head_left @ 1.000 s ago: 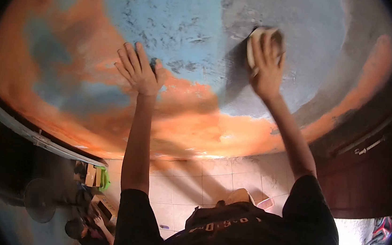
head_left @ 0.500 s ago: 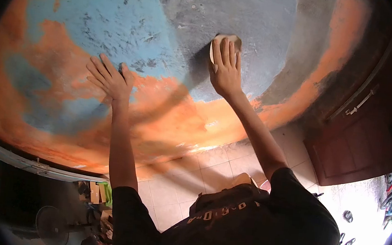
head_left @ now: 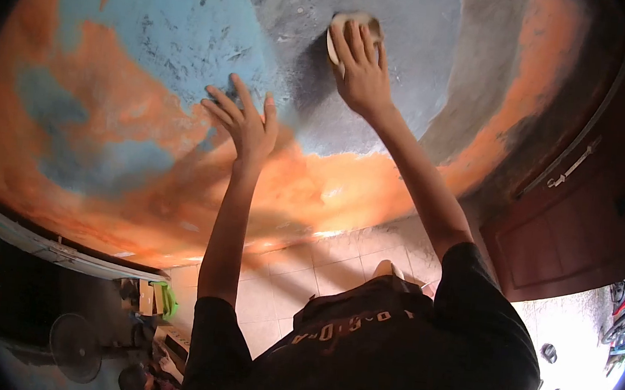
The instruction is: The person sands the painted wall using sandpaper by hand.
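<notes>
round dark fan (head_left: 78,348), cardboard box (head_left: 146,297) beside a bright green item (head_left: 170,300), pale tiled floor (head_left: 257,300), maroon panelled door (head_left: 548,248), dark footwear (head_left: 548,353)

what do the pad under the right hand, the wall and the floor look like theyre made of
Pad: perhaps sponge or foam, pale and matte with a thick rounded edge; the right hand hides much of it.
Wall: probably plaster or cement, painted in patchy orange, blue and grey.
Floor: likely ceramic tile, pale, with straight joint lines.
</notes>
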`<action>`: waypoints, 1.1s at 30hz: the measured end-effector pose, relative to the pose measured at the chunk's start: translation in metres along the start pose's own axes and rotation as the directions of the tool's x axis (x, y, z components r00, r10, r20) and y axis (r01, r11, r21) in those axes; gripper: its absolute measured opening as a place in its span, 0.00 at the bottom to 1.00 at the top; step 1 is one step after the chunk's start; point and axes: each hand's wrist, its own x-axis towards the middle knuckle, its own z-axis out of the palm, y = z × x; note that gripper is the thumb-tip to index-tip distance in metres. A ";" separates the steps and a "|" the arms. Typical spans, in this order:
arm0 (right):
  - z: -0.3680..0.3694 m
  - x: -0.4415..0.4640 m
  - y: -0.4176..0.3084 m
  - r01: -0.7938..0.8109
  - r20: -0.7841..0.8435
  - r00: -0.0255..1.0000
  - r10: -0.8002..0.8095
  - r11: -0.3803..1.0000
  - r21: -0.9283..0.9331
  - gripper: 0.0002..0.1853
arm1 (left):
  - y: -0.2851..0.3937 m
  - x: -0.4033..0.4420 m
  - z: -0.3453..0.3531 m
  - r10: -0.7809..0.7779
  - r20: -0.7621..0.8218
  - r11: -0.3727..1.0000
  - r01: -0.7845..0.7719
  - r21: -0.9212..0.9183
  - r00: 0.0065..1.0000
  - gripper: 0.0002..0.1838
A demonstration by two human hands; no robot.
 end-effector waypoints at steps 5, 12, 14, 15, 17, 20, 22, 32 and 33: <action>0.001 0.028 0.001 -0.022 -0.093 0.995 0.021 1.000 -0.008 0.36 | 0.055 0.018 0.014 -0.007 -0.078 0.984 -0.007 -0.177 0.997 0.39; 0.000 -0.004 0.053 0.281 0.109 0.949 -0.296 0.950 0.135 0.30 | 0.158 0.048 0.018 0.408 -0.179 0.864 -0.441 -0.240 0.895 0.31; -0.015 0.015 0.070 0.354 0.107 0.921 -0.375 0.919 0.175 0.27 | 0.179 0.055 0.034 0.421 -0.170 0.856 -0.452 -0.250 0.891 0.32; -0.020 0.023 0.077 0.426 0.129 0.883 -0.451 0.886 0.186 0.26 | 0.187 0.059 0.042 0.358 -0.203 0.895 -0.397 -0.203 0.911 0.33; -0.017 0.030 0.094 0.525 0.177 0.809 -0.560 0.825 0.208 0.25 | 0.196 0.064 0.051 0.272 -0.169 0.954 -0.288 -0.079 0.947 0.39; -0.016 0.017 0.120 0.525 0.228 0.783 -0.578 0.812 0.254 0.26 | 0.215 0.063 0.061 0.124 -0.096 0.983 -0.135 -0.122 0.988 0.46; -0.025 0.000 0.144 0.590 0.220 0.743 -0.632 0.774 0.231 0.27 | 0.222 0.069 0.064 0.067 -0.074 0.994 -0.073 -0.080 0.995 0.51; -0.025 0.023 0.235 0.462 -0.094 0.887 -0.452 0.872 0.162 0.28 | 0.201 0.136 0.053 -0.012 -0.361 0.994 0.052 0.100 0.932 0.67; -0.018 0.017 0.234 0.462 -0.134 0.885 -0.447 0.879 0.117 0.26 | 0.200 0.126 0.066 -0.026 -0.370 0.991 0.071 0.109 0.929 0.67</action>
